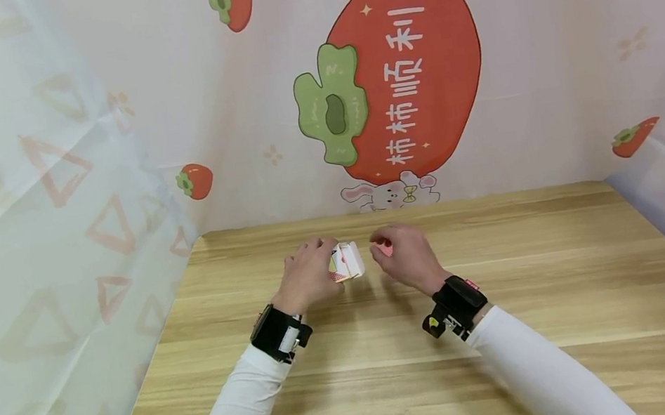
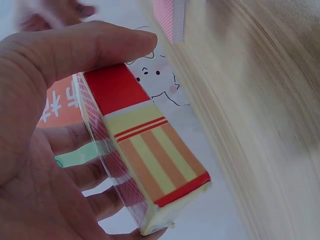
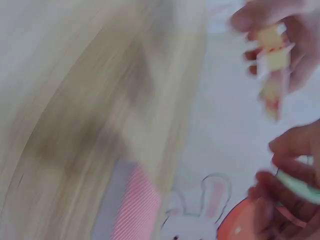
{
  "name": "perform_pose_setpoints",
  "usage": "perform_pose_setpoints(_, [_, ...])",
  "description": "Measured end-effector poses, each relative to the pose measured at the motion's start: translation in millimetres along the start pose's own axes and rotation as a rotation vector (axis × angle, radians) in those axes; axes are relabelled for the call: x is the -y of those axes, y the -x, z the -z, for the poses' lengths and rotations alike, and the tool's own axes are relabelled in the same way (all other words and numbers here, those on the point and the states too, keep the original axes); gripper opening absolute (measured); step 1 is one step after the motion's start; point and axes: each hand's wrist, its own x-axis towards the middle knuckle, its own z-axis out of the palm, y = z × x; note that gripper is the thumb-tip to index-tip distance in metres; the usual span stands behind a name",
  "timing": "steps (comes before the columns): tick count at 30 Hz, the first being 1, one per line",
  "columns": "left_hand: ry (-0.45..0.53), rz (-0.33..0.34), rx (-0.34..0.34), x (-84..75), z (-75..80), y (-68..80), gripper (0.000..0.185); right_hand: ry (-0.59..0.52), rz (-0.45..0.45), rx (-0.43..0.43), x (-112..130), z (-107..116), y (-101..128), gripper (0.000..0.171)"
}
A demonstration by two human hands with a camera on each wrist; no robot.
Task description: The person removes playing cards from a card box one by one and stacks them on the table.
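My left hand [image 1: 309, 274] grips a small playing-card box [image 2: 152, 145] printed in red, yellow and orange stripes. Its thumb lies along one edge and the fingers are behind. From the head view the white inside of the box [image 1: 350, 259] shows at its opened end, facing right. My right hand [image 1: 411, 257] is to the right of the box, apart from it, with fingers loosely bent and nothing seen between them in the right wrist view. A pink-patterned deck of cards [image 3: 136, 205] with pale edges stands on the table; in the head view the right hand partly covers it.
The wood-grain table [image 1: 383, 385] reaches back to a hanging cloth [image 1: 254, 105] printed with persimmons and a rabbit. More cloth [image 1: 61, 274] borders the left side. Both wrists wear black camera straps.
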Motion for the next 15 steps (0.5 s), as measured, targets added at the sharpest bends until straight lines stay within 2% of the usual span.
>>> perform_pose_setpoints(3, [-0.008, -0.007, -0.001, -2.0, 0.8, -0.3, 0.075, -0.095, 0.128, 0.022, 11.7, 2.4, -1.8, 0.011])
perform_pose_setpoints(6, [-0.015, -0.016, -0.009, -3.4, 1.3, -0.5, 0.074, -0.118, 0.186, 0.074, 20.8, 2.3, -3.7, 0.01])
perform_pose_setpoints(10, [-0.031, -0.034, -0.015, -4.9, 1.8, 0.0, 0.073, -0.129, 0.167, 0.149, 25.7, -0.5, -5.6, 0.008])
perform_pose_setpoints(15, [-0.047, -0.067, -0.03, -5.6, 2.3, 1.5, 0.072, -0.178, 0.078, 0.211, 25.6, -3.8, -6.8, 0.004])
